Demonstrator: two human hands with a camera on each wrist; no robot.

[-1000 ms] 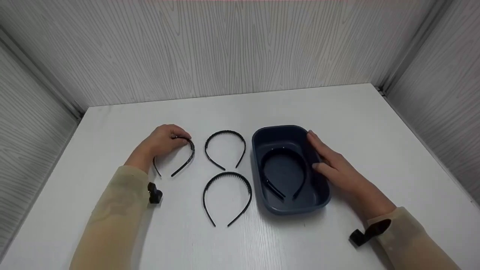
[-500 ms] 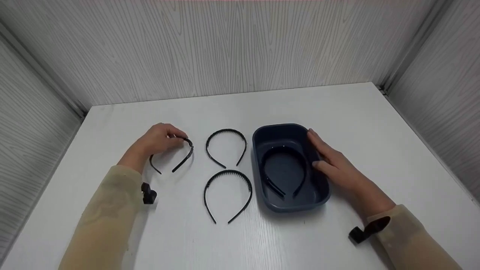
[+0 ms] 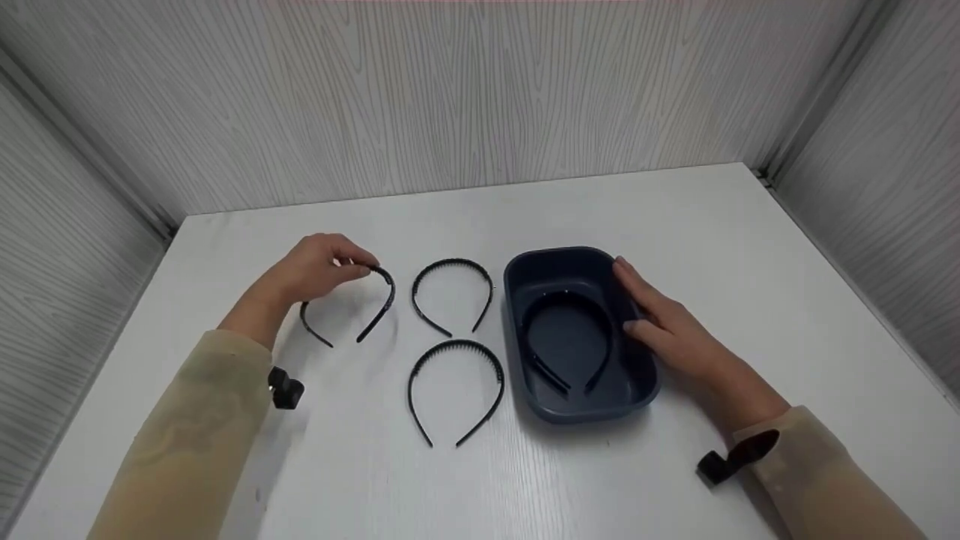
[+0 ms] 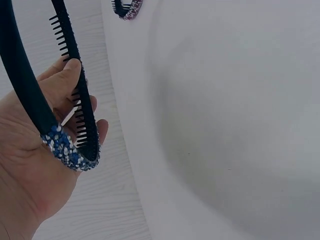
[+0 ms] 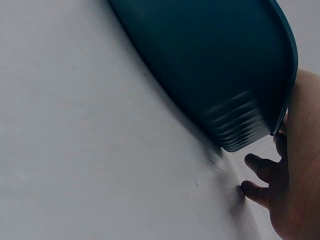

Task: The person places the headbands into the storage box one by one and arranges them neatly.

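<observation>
My left hand pinches a black headband near the top of its arch, at the left of the table. Its band has inner comb teeth, and blue and white sparkly bits cover part of the outside in the left wrist view. Two more toothed headbands lie in the middle, a far one and a nearer one. To their right stands a dark blue plastic basin with black headbands inside. My right hand grips the basin's right rim; in the right wrist view, some fingers are spread below the rim.
All of this rests on a white table. A pale wood-grain panel rises behind it, with further panels on both sides. Each forearm wears a small black camera mount, one on the left and one on the right.
My left hand has lifted a little with its headband, whose arch now sits slightly higher and further right. The right hand and the basin have kept their place.
</observation>
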